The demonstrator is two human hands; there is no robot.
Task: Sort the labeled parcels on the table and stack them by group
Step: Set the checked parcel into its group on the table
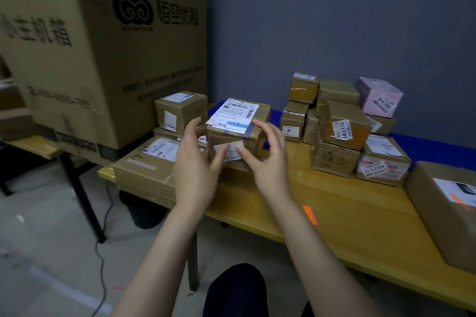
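Your left hand [195,162] and right hand [266,156] both grip the small labeled box [238,134] by its sides, thumbs on its front, over the worktop [334,203], beside the left stack of parcels [152,170].

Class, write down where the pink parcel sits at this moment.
In the head view the pink parcel sits atop the pile at the back right of the table, by the grey wall, just right of a plain brown parcel.

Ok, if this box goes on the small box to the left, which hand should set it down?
Probably left. The left hand grips the parcel on the side nearest the small box; the right hand would have to cross over.
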